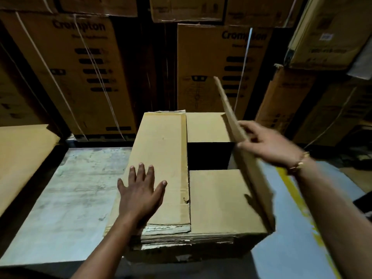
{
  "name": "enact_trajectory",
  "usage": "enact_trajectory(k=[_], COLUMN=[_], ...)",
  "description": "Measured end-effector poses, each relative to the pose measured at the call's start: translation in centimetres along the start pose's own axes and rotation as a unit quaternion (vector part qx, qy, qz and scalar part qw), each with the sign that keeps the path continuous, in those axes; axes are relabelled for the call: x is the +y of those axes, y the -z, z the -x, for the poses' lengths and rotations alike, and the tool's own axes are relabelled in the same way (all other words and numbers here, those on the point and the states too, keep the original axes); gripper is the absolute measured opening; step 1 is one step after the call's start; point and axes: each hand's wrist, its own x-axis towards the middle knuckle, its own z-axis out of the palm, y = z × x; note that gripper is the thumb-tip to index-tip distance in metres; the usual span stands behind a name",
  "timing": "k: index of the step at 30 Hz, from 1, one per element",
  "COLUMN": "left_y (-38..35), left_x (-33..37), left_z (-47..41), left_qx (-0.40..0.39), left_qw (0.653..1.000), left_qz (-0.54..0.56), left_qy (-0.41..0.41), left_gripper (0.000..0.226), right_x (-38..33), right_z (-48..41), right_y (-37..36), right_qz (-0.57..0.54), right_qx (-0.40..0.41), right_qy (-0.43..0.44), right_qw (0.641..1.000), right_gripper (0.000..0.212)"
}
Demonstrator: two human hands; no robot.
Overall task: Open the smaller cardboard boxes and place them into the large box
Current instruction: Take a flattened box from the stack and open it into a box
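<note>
A plain brown cardboard box (217,200) stands in front of me on a pale metal surface. Its left top flap (161,150) lies flat and shut, and my left hand (141,192) presses on it with fingers spread. My right hand (265,141) grips the right top flap (237,127), which stands lifted and tilted up. Two short inner flaps lie flat at the near and far ends, with a dark gap (209,156) into the box between them. What is inside the box is hidden.
A worn metal table top (66,196) spreads to the left. Another brown cardboard sheet or box (20,158) lies at the far left. Tall strapped cartons (80,73) printed "Crompton" stack close behind. A yellow floor line (298,200) runs on the right.
</note>
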Motion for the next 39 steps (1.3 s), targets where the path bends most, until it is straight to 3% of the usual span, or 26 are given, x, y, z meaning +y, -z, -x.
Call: enact_trajectory(k=[4,7,9,10,12,15,18,20,23,28,30,33,37,39], left_y=[1.0,1.8,1.8,1.6,1.5,3.2,7.1,10.9,16.7,21.5,21.5,19.6,14.4,11.4], left_x=[0.8,3.2,5.3,6.2,7.3,7.6,7.0,5.5,1.5,-5.4,-8.2,-11.8,-14.8,-15.6], left_z=[0.2,1.3,2.1,2.5,3.0,3.3,3.8,4.0,4.6,5.1,5.0,4.3,3.6,3.3], left_qx=[-0.011,-0.04,-0.078,-0.1,-0.129,-0.118,-0.061,-0.003,0.055,0.104,0.126,0.156,0.104,0.019], left_qw=[1.0,0.998,0.996,0.994,0.991,0.993,0.994,0.981,0.932,0.896,0.906,0.943,0.955,0.96], left_qz=[0.012,0.04,0.033,0.02,-0.005,0.01,0.09,0.196,0.352,0.409,0.369,0.205,-0.109,-0.14], left_qy=[-0.001,-0.016,-0.034,-0.041,-0.045,-0.03,-0.023,0.005,0.072,0.14,0.165,0.213,0.257,0.244], left_gripper=[0.086,0.102,0.115,0.121,0.126,0.11,0.087,0.074,0.057,0.033,0.035,0.05,0.058,0.055], right_x=[6.4,10.1,11.9,12.6,13.6,13.4,12.6,12.6,12.9,13.3,13.2,12.6,12.7,12.5], right_z=[2.6,3.3,3.4,3.2,2.5,1.5,1.1,0.9,0.2,-1.5,-2.5,-3.8,-5.5,-6.0], right_y=[6.5,5.3,2.1,0.0,-4.7,-10.8,-13.5,-14.2,-14.1,-14.5,-15.0,-15.5,-15.9,-16.1], right_qz=[0.178,0.294,0.33,0.317,0.235,0.041,-0.071,-0.071,-0.055,-0.028,0.021,0.076,0.119,0.142], right_qx=[-0.034,-0.025,-0.011,-0.012,-0.03,-0.063,-0.057,-0.04,-0.018,-0.001,0.004,0.01,0.001,-0.013], right_qy=[-0.137,-0.221,-0.23,-0.221,-0.202,-0.181,-0.193,-0.194,-0.179,-0.135,-0.102,-0.094,-0.082,-0.084], right_qw=[0.974,0.929,0.916,0.922,0.95,0.98,0.977,0.978,0.982,0.991,0.995,0.993,0.99,0.986], right_gripper=[0.077,0.082,0.066,0.058,0.062,0.093,0.097,0.096,0.091,0.091,0.096,0.102,0.107,0.105])
